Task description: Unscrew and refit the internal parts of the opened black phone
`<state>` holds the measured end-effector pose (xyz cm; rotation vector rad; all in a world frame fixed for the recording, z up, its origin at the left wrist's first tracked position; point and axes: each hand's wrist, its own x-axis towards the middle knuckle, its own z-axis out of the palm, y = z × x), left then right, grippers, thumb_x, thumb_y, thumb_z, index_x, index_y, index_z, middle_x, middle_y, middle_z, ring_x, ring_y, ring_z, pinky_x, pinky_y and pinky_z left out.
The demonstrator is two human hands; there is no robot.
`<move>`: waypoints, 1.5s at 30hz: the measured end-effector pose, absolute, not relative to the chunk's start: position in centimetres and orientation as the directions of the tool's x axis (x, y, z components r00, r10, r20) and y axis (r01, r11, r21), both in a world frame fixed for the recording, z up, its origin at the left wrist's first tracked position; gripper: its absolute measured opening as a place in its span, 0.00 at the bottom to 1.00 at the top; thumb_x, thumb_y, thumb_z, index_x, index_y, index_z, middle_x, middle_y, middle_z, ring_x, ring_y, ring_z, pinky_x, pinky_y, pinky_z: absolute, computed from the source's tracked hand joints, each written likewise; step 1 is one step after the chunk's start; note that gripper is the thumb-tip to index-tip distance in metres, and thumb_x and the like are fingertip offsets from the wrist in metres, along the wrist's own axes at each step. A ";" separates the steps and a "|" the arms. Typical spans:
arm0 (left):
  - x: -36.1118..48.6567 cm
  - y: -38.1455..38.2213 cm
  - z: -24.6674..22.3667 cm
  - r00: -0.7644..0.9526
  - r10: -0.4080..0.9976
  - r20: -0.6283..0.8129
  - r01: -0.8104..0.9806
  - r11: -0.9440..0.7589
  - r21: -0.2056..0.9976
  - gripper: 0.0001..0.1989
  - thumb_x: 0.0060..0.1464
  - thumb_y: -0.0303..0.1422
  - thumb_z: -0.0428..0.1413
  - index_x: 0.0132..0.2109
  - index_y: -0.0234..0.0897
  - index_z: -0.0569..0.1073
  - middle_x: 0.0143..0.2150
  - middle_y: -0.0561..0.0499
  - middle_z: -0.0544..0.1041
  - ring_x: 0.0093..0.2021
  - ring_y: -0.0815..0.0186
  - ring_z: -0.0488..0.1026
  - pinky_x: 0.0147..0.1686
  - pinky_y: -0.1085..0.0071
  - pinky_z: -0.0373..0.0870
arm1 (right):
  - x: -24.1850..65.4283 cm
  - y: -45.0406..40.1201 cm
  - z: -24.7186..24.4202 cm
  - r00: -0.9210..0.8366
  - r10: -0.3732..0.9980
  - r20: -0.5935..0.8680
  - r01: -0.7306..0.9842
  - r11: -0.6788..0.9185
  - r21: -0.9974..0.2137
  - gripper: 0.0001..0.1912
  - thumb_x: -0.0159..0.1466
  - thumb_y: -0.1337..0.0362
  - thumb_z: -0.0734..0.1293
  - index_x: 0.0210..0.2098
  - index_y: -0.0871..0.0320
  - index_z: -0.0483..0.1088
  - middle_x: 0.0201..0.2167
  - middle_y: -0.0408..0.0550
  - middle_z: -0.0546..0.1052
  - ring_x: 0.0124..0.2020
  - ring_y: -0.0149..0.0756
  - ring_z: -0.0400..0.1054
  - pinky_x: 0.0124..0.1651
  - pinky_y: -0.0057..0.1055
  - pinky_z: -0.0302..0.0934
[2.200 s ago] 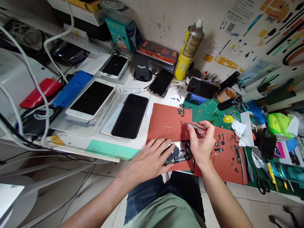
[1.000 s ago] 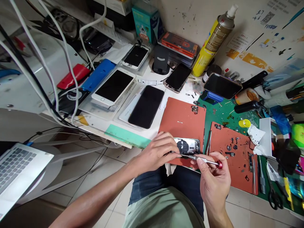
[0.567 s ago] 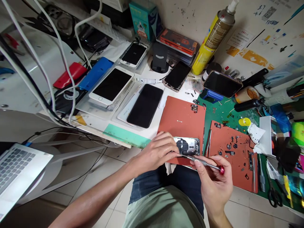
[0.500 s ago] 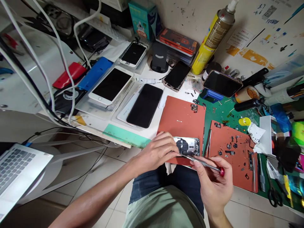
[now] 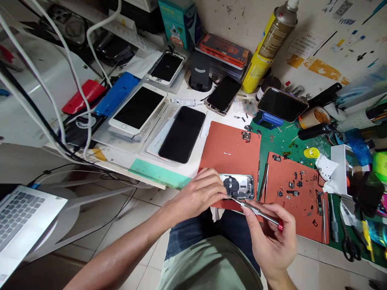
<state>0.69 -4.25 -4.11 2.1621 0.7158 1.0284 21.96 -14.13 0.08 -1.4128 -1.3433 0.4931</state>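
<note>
An opened phone housing (image 5: 242, 187) with a silver frame lies on the near part of a reddish-brown work mat (image 5: 229, 139). My left hand (image 5: 208, 189) covers its left end, thumb and fingers closed together. Their tips meet the thin end of the screwdriver (image 5: 256, 211); whether they pinch it or a tiny part is hidden. My right hand (image 5: 273, 233) grips this screwdriver, a slim silver one with a red end cap, just in front of the housing. The tool slants from the red cap at right up toward my left fingertips.
A second reddish mat (image 5: 298, 219) at right carries several small phone parts. Tweezers (image 5: 264, 183) lie between the mats, scissors (image 5: 350, 245) further right. Several phones, including a black phone (image 5: 183, 135), lie left of the work mat. A yellow spray can (image 5: 266, 52) stands behind.
The screwdriver and my right hand have shifted slightly, with the red cap a little lower and further left. My left hand stays at the housing's end. The view has moved slightly.
</note>
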 end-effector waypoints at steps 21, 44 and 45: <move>0.6 -4.0 -3.5 0.563 0.684 0.463 0.212 -0.661 0.719 0.04 0.71 0.30 0.63 0.50 0.38 0.77 0.43 0.48 0.80 0.46 0.61 0.74 0.47 0.61 0.71 | 21.7 -15.0 -0.8 0.389 0.893 0.227 0.355 0.083 -0.931 0.22 0.65 0.71 0.81 0.54 0.52 0.74 0.44 0.48 0.89 0.44 0.44 0.88 0.49 0.37 0.85; 0.8 -4.0 -3.7 0.548 0.674 0.496 0.231 -0.691 0.684 0.01 0.72 0.28 0.62 0.47 0.37 0.79 0.41 0.48 0.83 0.44 0.60 0.74 0.47 0.61 0.71 | 21.4 -14.3 -0.4 0.490 0.855 0.170 0.233 0.060 -0.971 0.21 0.63 0.69 0.82 0.51 0.55 0.74 0.40 0.50 0.89 0.38 0.45 0.88 0.41 0.35 0.85; 0.8 -4.0 -3.8 0.552 0.672 0.494 0.228 -0.692 0.685 0.01 0.72 0.28 0.62 0.47 0.37 0.79 0.41 0.48 0.83 0.44 0.60 0.74 0.47 0.61 0.71 | 21.4 -14.3 -0.4 0.488 0.856 0.168 0.235 0.057 -0.970 0.21 0.63 0.69 0.82 0.51 0.55 0.74 0.40 0.50 0.89 0.38 0.45 0.88 0.41 0.35 0.85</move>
